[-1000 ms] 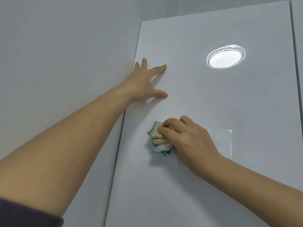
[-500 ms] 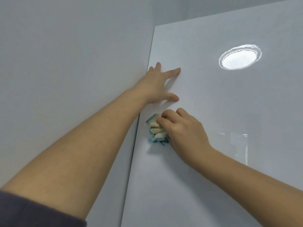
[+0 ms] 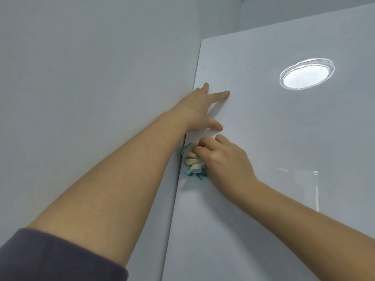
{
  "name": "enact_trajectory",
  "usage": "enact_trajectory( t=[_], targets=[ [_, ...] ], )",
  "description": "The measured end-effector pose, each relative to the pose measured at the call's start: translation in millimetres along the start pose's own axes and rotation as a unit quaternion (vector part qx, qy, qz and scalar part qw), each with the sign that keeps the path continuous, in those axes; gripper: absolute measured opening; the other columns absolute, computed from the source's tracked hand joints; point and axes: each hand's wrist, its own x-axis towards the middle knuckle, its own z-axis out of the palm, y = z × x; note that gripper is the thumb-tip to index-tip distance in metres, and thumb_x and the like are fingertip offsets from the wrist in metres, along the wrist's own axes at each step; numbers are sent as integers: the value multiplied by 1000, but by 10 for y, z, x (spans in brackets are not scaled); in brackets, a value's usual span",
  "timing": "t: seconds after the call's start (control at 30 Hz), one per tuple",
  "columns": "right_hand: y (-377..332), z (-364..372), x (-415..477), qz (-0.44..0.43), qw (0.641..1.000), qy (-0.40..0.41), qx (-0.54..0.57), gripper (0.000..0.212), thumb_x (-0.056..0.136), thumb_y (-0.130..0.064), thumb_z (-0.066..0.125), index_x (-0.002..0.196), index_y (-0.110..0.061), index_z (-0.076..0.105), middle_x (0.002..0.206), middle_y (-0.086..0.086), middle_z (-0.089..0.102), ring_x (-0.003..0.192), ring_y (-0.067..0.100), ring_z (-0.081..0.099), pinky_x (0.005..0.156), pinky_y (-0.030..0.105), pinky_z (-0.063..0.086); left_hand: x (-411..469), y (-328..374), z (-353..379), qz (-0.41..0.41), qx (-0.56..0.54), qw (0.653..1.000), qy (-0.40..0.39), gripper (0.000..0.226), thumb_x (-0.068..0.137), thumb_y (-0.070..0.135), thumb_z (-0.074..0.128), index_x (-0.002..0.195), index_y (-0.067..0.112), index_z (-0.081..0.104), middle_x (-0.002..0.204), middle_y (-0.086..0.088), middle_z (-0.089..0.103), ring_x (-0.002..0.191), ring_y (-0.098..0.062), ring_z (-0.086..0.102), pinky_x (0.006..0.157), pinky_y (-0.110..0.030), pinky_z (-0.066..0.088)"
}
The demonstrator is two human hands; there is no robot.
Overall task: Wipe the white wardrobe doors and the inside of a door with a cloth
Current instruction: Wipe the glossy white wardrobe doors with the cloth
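Observation:
A glossy white wardrobe door (image 3: 274,138) fills the right half of the view. My left hand (image 3: 203,110) lies flat on it near its upper left edge, fingers spread and straight. Just below, my right hand (image 3: 223,159) grips a bunched cream cloth with teal trim (image 3: 191,161) and presses it against the door right at its left edge. Most of the cloth is hidden under my fingers.
A plain white wall (image 3: 91,88) meets the door's left edge. A round ceiling light is reflected (image 3: 306,75) high on the door. The ceiling corner shows at the top right.
My right hand has slid the cloth leftward across the door to its left edge, closer under my left hand. The left hand stays flat on the door.

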Motion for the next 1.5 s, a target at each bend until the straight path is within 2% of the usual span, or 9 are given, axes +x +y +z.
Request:
enact_trajectory(
  t=[0.2,0.37,0.57,0.67,0.8,1.0,1.2,1.4,1.5],
  targets=[
    [-243,59,-215,-88,996,-1,33,15,67,-9,59,76,-17,68,77,-1,60,64,21,51,49,30,32,-25,-11,-28,-1,-4,1000,3,86,86,41,70,153,41,17,161,-8,12,147,-21,16,115,-35,22],
    [-483,14,-677,-173,981,-62,56,22,74,-15,43,74,-22,64,77,-5,57,65,18,49,48,30,36,-50,-13,-29,-5,10,1000,-17,94,83,46,72,153,42,11,163,-7,1,150,-21,7,119,-39,19],
    [-18,-170,-262,-38,998,-35,26,28,58,0,73,80,-16,69,80,0,61,63,24,50,45,30,38,-28,-36,41,-6,27,999,-36,110,74,57,75,153,44,-1,163,-7,-14,151,-24,-9,121,-45,15],
    [-166,-183,-586,-102,993,-39,43,14,74,-8,59,81,-16,68,82,1,61,65,23,50,48,32,39,-51,-22,45,-9,33,998,-51,115,72,57,76,152,44,-6,162,-5,-20,150,-24,-15,119,-47,15],
    [-219,-334,-1045,-178,979,-77,67,23,85,-13,47,85,-19,68,85,-3,61,67,20,50,50,31,42,-73,-26,53,-11,21,998,-54,119,71,56,78,152,45,-8,161,-4,-23,149,-22,-19,118,-48,14],
    [305,-558,-794,-25,999,-39,26,30,67,4,56,87,-14,69,88,1,64,66,24,48,47,29,38,-67,-35,77,-15,15,999,-42,118,70,55,79,152,45,-5,161,-2,-22,149,-22,-18,119,-49,13],
    [85,-611,-1397,-142,983,-98,69,19,82,-4,56,89,-17,67,90,-2,61,69,20,43,51,31,38,-188,2,109,-10,25,999,-19,107,74,56,75,151,48,2,163,4,-14,151,-15,-7,118,-46,23],
    [535,-745,-984,-14,999,-24,44,34,79,-7,40,93,-12,71,93,3,67,67,27,51,49,32,44,-343,164,211,-1,21,1000,-4,106,73,62,72,152,48,2,163,6,-14,151,-15,-6,115,-45,28],
    [375,-739,-1283,-68,995,-45,50,30,83,-7,44,94,-12,71,94,4,67,68,26,53,52,32,46,-501,253,304,-6,4,1000,-5,105,74,63,71,151,50,0,163,10,-15,150,-12,-8,113,-45,29]
  ],
)
